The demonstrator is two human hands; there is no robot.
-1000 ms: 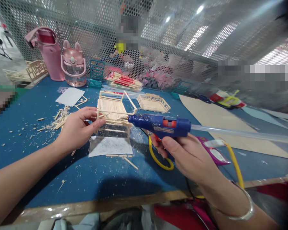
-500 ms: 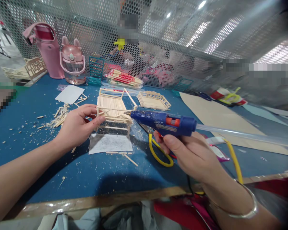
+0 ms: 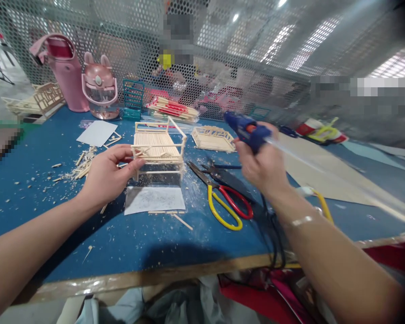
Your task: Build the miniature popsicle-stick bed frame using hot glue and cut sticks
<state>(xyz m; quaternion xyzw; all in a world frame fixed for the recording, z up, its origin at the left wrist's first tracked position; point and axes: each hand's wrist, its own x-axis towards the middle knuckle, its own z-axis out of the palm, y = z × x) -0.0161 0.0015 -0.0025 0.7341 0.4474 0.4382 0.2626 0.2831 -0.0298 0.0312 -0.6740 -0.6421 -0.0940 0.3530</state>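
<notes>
My left hand pinches the left front corner of a small wooden stick frame, shaped like a little bed with a slatted floor and a post at its right. My right hand, blurred by motion, is closed round a blue hot glue gun with a long clear glue stick in its back. The gun points away to the upper left, apart from the frame. Below the frame lies a white paper. Scissors with one yellow and one red handle lie to the right of it.
Behind stand a pink bottle, a clear bottle with ears and a teal rack. A second stick model sits at the back. Stick scraps litter the left. Beige card covers the right. A mesh screen rises behind.
My right hand has lifted the glue gun off the frame's right corner and swung it up, back and to the right. The scissors show fully. My left hand stays on the frame.
</notes>
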